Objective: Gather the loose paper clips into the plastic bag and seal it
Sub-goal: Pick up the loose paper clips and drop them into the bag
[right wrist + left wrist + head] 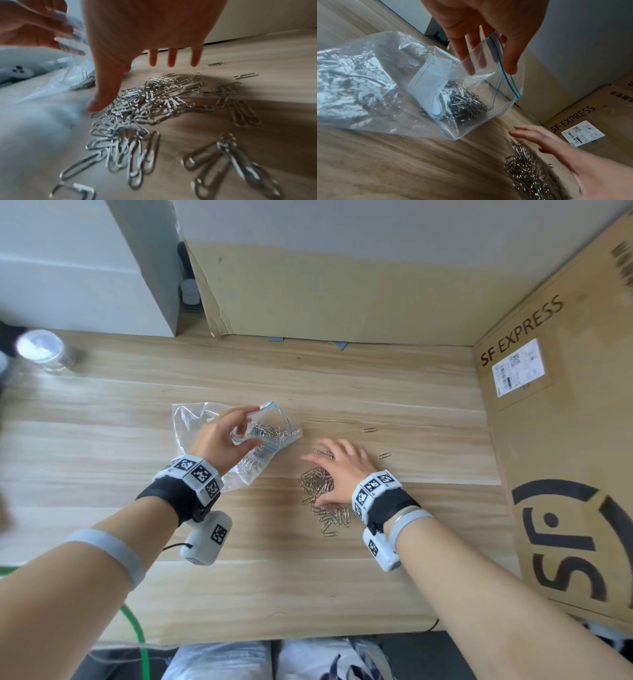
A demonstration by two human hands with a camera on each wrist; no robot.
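A clear zip bag (pixel 191 422) (pixel 385 86) with a blue seal strip lies on the wooden table (pixel 308 577), its mouth open toward the right and a clump of silver paper clips (pixel 464 102) inside. My left hand (pixel 226 436) (pixel 488 44) holds the mouth's upper edge between thumb and fingers. A loose pile of paper clips (pixel 317 486) (pixel 145 100) lies right of the bag. My right hand (pixel 342 470) (pixel 145 40) hovers flat over that pile with fingers spread, its thumb at the clips' edge. Two stray clips (pixel 370 430) (pixel 384 455) lie farther right.
An SF Express cardboard box (pixel 565 440) walls off the right side. A cardboard sheet (pixel 325 296) stands along the back. A clear lidded jar (pixel 46 352) sits at the far left. A green cable (pixel 138 635) hangs at the front edge.
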